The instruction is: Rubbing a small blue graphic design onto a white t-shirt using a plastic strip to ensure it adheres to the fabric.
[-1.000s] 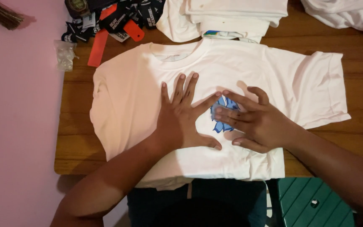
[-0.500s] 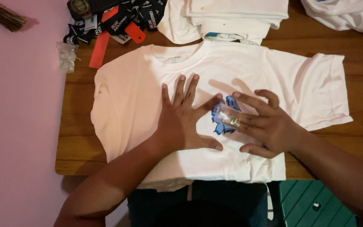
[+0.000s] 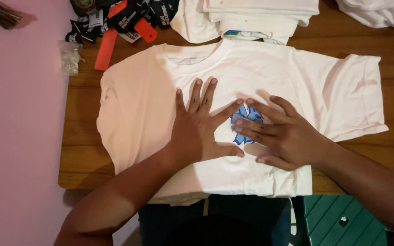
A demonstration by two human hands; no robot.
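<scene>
White T-shirt (image 3: 270,77) lies flat at table (image 3: 80,150) centre. My left hand (image 3: 199,132) and right hand (image 3: 283,134), both splayed, gripping nothing, press its blue print (image 3: 245,114). Smoothing step; next calls for even outward strokes toward three and nine o'clock.

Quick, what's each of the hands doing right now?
Left hand: open, flat on the white T-shirt.
Right hand: open, fingers pressing the blue print.

A T-shirt (image 3: 160,105) lay spread on the counter (image 3: 80,159), collar away from the person. Both hands rested on its chest, the left hand (image 3: 199,132) just left of the right hand (image 3: 283,134). Behind the collar lay folded shirts (image 3: 251,13); tags (image 3: 124,18) lay behind and left.
</scene>
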